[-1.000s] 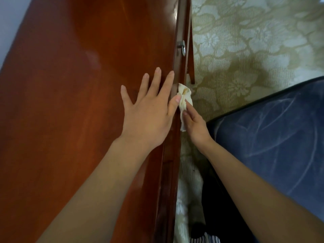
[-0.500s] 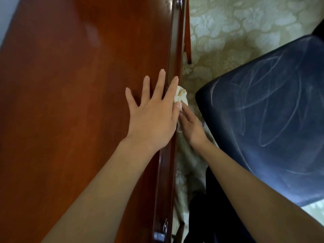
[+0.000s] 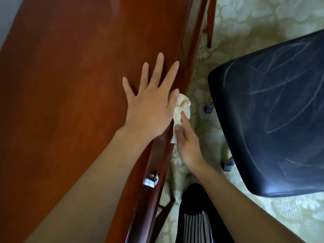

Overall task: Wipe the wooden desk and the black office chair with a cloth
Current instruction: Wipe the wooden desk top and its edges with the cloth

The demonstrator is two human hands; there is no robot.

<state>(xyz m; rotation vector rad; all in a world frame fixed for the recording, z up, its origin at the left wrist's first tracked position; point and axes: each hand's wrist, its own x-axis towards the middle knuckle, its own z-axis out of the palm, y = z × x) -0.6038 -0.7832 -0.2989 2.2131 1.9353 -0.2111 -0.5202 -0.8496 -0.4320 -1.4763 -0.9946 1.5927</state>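
A person's right hand (image 3: 188,146), grip loose and fingers straight, presses a crumpled cream cloth (image 3: 183,104) against the front edge of a polished reddish-brown wooden desk (image 3: 70,85). The left hand (image 3: 150,106) lies flat on the desk, fingers spread. A scuffed black padded office chair (image 3: 273,111) stands nearby on pale floral carpet (image 3: 245,18).

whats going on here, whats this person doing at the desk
A person is wiping the wooden desk. The left hand lies flat on the desk top near its front edge, fingers spread. The right hand presses a cream cloth against that front edge. The black office chair stands apart on the patterned carpet, its seat marked with pale streaks.
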